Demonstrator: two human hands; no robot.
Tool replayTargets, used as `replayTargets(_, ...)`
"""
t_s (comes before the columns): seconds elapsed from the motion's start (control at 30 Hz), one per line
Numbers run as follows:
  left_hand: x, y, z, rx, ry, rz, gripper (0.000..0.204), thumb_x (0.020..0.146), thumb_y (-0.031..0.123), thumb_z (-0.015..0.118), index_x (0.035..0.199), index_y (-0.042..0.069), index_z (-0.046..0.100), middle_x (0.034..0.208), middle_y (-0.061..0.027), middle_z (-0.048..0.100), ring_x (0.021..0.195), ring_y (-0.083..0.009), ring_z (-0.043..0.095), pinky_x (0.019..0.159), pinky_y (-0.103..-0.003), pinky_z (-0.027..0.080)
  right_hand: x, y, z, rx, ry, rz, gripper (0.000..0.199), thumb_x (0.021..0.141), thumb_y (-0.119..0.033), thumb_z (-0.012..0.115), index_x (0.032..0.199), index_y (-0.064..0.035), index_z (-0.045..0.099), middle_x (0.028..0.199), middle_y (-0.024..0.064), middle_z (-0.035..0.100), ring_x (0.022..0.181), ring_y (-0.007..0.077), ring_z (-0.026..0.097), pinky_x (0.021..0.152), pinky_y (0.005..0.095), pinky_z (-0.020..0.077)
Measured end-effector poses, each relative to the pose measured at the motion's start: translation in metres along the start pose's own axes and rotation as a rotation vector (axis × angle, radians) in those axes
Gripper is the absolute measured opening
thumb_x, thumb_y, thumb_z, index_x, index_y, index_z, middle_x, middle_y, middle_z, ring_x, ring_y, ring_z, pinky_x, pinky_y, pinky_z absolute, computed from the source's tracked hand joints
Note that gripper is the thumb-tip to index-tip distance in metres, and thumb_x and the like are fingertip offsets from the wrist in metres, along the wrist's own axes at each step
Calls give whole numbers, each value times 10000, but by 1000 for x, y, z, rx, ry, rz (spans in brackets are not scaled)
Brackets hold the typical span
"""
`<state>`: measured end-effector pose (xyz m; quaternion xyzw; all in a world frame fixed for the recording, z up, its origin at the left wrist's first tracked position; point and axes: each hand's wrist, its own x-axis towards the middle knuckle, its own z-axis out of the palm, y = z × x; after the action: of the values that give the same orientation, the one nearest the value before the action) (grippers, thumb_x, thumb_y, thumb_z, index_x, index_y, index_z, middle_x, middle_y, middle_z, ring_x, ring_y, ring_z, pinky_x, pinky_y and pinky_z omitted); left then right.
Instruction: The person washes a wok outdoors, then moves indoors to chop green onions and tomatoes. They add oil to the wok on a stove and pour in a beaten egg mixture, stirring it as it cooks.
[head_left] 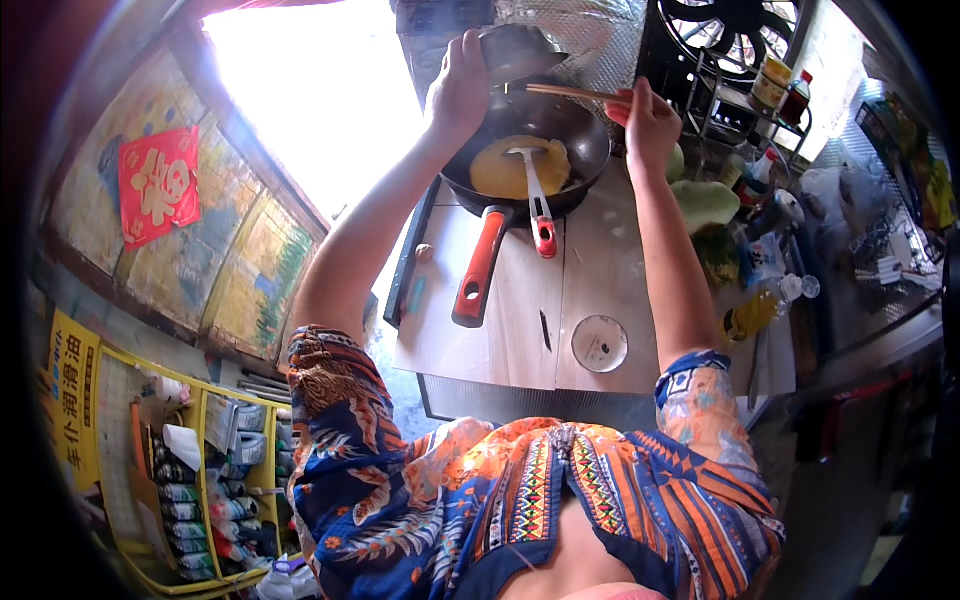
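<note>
My left hand grips a metal bowl, held tilted above the far side of a dark frying pan. Between the fingers of my right hand is a pair of chopsticks, pointing left toward the bowl. A yellow layer of egg lies in the pan. On it rests the slotted head of a spatula, its red-tipped handle leaning over the near rim. The pan's red and black handle points toward me, with neither hand on it.
A small round clear dish and a thin dark strip lie on the pale tabletop. Along the right stand a pale green gourd, an oil bottle and a rack of condiments. A yellow-framed shelf is at lower left.
</note>
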<state>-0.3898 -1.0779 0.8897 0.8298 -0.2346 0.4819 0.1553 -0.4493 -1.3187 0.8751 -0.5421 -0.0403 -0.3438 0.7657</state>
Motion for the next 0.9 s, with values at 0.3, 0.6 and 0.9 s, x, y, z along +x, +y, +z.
replayTargets(0.3, -4, 19, 12, -6, -67, -65, 505, 813, 31, 515, 1275, -5, 312, 1274, -212, 349, 1071, -413, 529, 727, -440, 549, -4, -7, 48, -552, 3, -605, 319, 871, -214, 598, 645, 7, 636, 567, 95, 606, 553, 200, 576, 526, 337, 446)
replayTargets(0.6, -11, 28, 25, -19, -89, -204, 577, 788, 22, 545, 1302, -11, 285, 1354, -214, 259, 1044, -429, 543, 721, -458, 544, -27, -17, 77, -661, 1, -706, 295, 850, -229, 613, 636, -26, 631, 503, 111, 541, 584, 279, 561, 544, 373, 440)
replayTargets(0.9, -25, -22, 49, -376, -115, -590, 543, 776, -27, 527, 1268, -25, 297, 1327, -256, 252, 991, -395, 571, 721, -428, 565, -43, -12, 35, -754, -459, -584, 234, 826, -238, 657, 696, -44, 643, 691, 107, 579, 624, 300, 588, 568, 371, 476)
